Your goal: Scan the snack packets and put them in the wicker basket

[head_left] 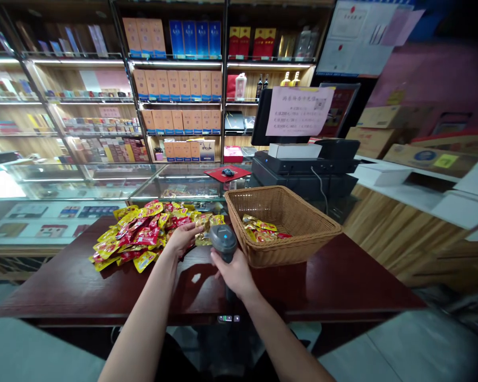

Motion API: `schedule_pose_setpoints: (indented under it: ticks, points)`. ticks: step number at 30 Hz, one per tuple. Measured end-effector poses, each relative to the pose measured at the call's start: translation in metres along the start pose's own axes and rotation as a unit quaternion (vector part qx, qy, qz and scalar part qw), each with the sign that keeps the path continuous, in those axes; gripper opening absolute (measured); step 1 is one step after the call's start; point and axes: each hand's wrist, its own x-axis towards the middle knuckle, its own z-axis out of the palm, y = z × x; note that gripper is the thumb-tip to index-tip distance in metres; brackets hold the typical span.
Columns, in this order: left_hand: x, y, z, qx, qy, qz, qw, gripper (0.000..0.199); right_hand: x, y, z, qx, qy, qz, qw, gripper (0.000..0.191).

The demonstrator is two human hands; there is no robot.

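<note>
My right hand (238, 271) is wrapped round the handle of a dark grey barcode scanner (223, 241), held upright with a small blue light on its top. Just left of the scanner, my left hand (183, 237) pinches the edge of a gold snack packet (204, 234) whose right side is partly hidden by the scanner head. Beyond and to the left of that hand lies a heap of red and yellow snack packets (143, 231). A brown wicker basket (298, 246) stands right of the scanner, with several similar packets (263, 228) inside it.
Everything stands on a dark red wooden table (322, 297). Behind it is a glass display counter (175, 178) with a mouse (228, 172) on a red mat. A monitor (263, 116) with a paper sign stands back right. Stocked shelves (179, 63) line the wall.
</note>
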Motion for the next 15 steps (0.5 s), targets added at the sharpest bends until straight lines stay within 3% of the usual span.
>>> schedule_pose_setpoints:
  ticks: [3, 8, 12, 15]
  points:
    - [-0.013, 0.028, 0.009, 0.017, -0.043, 0.023, 0.999, 0.03, 0.02, -0.027, -0.009, 0.103, 0.023, -0.057, 0.993, 0.035]
    - [-0.025, 0.078, 0.041, 0.027, -0.14, 0.048, 0.989, 0.035, 0.053, -0.079, -0.038, 0.194, 0.028, -0.059, 0.979, 0.024]
    - [-0.023, 0.107, 0.082, 0.056, -0.194, 0.068, 0.977, 0.042, 0.072, -0.111, -0.073, 0.199, 0.053, -0.053, 0.977, 0.017]
    - [-0.011, 0.116, 0.12, 0.063, -0.217, 0.068, 0.972, 0.046, 0.085, -0.123, -0.102, 0.181, 0.103, -0.039, 0.977, 0.02]
